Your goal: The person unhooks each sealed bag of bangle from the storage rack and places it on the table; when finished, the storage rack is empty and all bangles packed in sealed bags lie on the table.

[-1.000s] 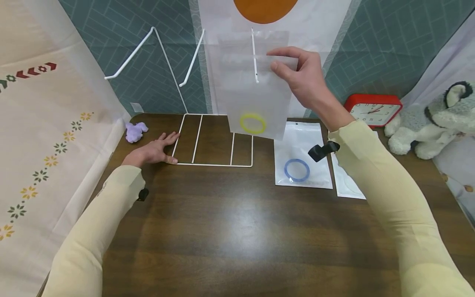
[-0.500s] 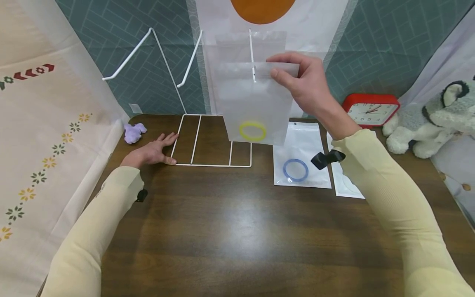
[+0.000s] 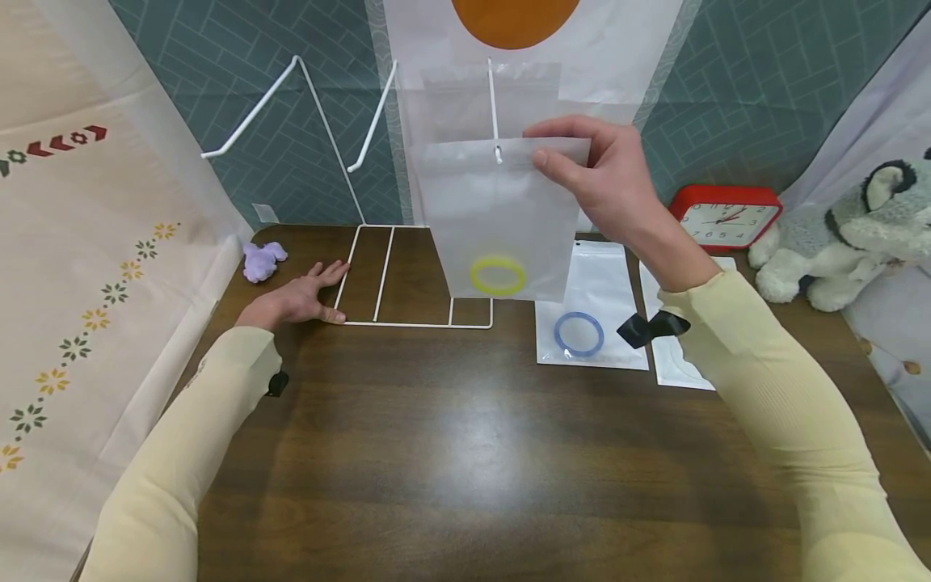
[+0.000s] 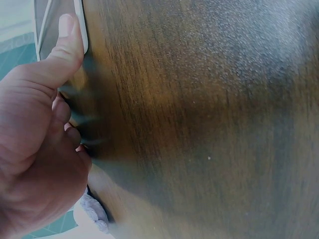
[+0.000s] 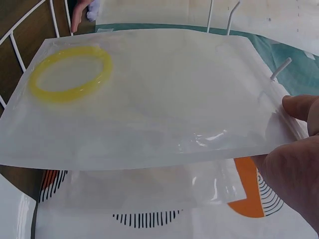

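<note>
My right hand (image 3: 604, 174) pinches the top right corner of a frosted zip bag (image 3: 502, 218) between thumb and fingers. A yellow ring (image 3: 474, 277) shows through the bag's lower part, and also in the right wrist view. The bag hangs near the tip of a white prong (image 3: 493, 105) on a wire rack (image 3: 418, 326); the tip pokes out through the hole near its top edge. Farther back on that prong hangs a second clear bag (image 3: 451, 101). My left hand (image 3: 301, 297) rests with extended fingers at the left side of the rack's base.
White bags lie on the table at right, one with a blue ring (image 3: 558, 335), another (image 3: 680, 364) partly under my right forearm. Behind stand a red clock (image 3: 726, 217) and a grey-white plush dog (image 3: 836, 242). A small purple plush (image 3: 263, 261) sits left. Two prongs (image 3: 374, 117) jut leftward.
My right hand has drawn the bag with the yellow ring forward along the prong to its tip, widening the gap to the bag behind. The left hand has stayed at the rack's base.
</note>
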The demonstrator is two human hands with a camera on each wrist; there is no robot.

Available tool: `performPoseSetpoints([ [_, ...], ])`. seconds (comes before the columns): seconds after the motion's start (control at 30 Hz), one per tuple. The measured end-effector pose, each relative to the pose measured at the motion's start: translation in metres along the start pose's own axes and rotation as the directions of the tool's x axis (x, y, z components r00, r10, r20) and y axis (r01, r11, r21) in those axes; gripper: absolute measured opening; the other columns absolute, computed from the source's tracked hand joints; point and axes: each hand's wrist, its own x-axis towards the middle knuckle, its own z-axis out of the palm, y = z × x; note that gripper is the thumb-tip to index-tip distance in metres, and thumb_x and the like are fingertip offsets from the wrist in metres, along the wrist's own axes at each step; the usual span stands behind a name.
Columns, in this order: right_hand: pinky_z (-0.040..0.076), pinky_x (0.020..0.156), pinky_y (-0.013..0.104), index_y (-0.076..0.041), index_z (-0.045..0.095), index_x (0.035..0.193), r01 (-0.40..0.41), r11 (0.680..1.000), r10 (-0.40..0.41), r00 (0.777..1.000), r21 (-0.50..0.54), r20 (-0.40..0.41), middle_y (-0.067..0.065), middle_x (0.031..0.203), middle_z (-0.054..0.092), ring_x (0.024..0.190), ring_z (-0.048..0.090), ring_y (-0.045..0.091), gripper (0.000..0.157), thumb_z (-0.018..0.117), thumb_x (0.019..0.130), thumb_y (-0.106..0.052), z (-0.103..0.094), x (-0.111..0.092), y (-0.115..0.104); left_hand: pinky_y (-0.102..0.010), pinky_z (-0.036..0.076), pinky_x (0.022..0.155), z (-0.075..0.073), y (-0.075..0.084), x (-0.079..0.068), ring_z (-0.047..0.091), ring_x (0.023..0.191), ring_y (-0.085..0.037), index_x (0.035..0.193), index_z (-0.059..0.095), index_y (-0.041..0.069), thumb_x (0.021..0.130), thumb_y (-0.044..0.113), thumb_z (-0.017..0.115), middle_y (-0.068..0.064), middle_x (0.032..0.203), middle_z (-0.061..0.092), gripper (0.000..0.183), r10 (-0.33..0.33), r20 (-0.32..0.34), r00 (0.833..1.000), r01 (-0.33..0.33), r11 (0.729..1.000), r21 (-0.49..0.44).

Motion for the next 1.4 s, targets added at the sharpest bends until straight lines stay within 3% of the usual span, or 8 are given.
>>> performPoseSetpoints([
  [0.3,0.057,0.08,0.029,-0.012,0.076,0.117,0.0,0.999,0.0,1.0,0.034,0.005,0.01,0.11,0.068,0.085,0.068,0.025,0.024,0.073,0.093,-0.014,0.0,-0.012,-0.006,-0.07,0.007,0.11,0.0,0.0,0.0,-0.008,0.147,-0.048,0.16,0.01,0.005,0.087,0.035,0.078,-0.021,0.165,-0.001,0.104,0.005,-0.002,1.0,-0.005,1.0,0.006],
  [0.67,0.057,0.082,0.032,-0.013,0.075,0.118,-0.015,0.999,0.016,1.0,0.052,-0.003,0.011,0.117,0.066,0.09,0.069,0.026,0.025,0.072,0.093,-0.013,-0.002,-0.027,-0.021,-0.069,0.002,0.111,-0.001,-0.003,0.004,-0.011,0.147,-0.046,0.16,0.009,0.006,0.087,0.034,0.078,-0.02,0.165,-0.002,0.105,0.021,0.007,1.0,-0.021,1.0,-0.005],
  [1.0,0.057,0.079,0.031,-0.006,0.076,0.113,-0.023,0.963,0.016,0.999,0.267,0.029,0.016,0.107,0.069,0.086,0.069,0.03,0.024,0.074,0.089,-0.003,-0.001,-0.049,-0.026,-0.068,0.0,0.112,0.0,-0.009,0.002,-0.012,0.147,-0.047,0.16,0.009,0.005,0.089,0.034,0.077,-0.021,0.165,-0.002,0.103,0.056,0.003,0.998,-0.056,0.998,-0.01],
  [1.4,0.057,0.072,0.03,-0.001,0.074,0.114,-0.052,0.989,0.04,0.995,0.136,0.091,0.01,0.109,0.071,0.081,0.067,0.025,0.023,0.071,0.092,0.0,0.012,-0.092,-0.01,-0.067,-0.003,0.112,0.001,-0.009,0.002,-0.012,0.146,-0.049,0.16,0.009,0.004,0.089,0.034,0.076,-0.021,0.165,-0.002,0.102,0.085,0.0,0.996,-0.085,0.996,-0.012],
])
